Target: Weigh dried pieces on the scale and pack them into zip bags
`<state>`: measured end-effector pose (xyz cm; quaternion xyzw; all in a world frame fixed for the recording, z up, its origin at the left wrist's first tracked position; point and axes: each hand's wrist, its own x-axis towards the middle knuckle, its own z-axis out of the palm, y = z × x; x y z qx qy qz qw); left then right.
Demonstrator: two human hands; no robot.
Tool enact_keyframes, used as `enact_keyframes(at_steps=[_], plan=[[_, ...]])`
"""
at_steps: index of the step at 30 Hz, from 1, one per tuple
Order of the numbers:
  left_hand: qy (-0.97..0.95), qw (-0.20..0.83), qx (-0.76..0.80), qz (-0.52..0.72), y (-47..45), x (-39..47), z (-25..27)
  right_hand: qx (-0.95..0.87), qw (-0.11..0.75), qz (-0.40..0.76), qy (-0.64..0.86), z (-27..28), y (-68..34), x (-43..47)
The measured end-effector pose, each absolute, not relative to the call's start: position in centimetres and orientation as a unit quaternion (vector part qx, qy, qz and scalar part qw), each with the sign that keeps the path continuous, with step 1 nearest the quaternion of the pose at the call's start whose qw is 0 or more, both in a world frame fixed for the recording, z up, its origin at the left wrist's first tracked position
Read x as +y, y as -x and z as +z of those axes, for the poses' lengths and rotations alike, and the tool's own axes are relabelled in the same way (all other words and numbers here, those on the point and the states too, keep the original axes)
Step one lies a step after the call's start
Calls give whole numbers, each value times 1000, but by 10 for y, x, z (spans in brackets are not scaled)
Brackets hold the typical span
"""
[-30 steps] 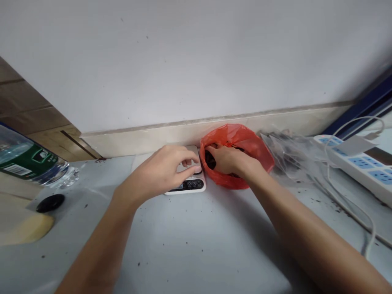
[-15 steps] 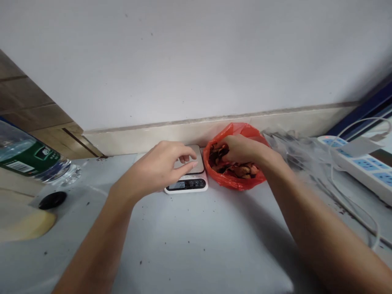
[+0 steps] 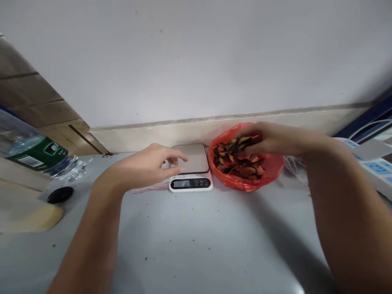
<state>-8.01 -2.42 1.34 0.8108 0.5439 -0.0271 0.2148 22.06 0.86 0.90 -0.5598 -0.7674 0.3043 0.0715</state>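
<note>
A white kitchen scale (image 3: 197,159) with a grey plate and a lit display stands against the wall. My left hand (image 3: 150,165) hovers at its left edge, thumb and fingers apart with nothing between them. Right beside the scale is a red plastic bag (image 3: 272,167), its mouth spread wide, filled with brown, curled dried slices (image 3: 245,169). Over the bag's opening, my right hand (image 3: 266,136) pinches a few of these dried slices between thumb and fingers. How many it grips is hidden.
To the left lie a water bottle with a green label (image 3: 39,153), a black oval object (image 3: 60,194) and a pale yellowish container (image 3: 33,216). Clear plastic (image 3: 294,173) and a white power strip (image 3: 378,167) with a cable are at the right. The wall (image 3: 196,61) rises close behind.
My right hand has drawn up and back from deep in the bag, bringing slices with it. The left hand has shifted left, uncovering more of the scale plate. The view has turned slightly.
</note>
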Motion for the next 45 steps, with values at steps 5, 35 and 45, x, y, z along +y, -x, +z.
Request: enact_keyframes(at_steps=[5, 35, 45], plan=[[-762, 245, 591, -98, 98, -23, 22, -796, 121, 370, 464, 15, -182, 3], [-732, 221, 618, -182, 117, -7, 3, -781, 3, 263, 566, -12, -130, 26], [-723, 229, 615, -215, 107, 2, -13, -793, 95, 230, 556, 0, -141, 24]])
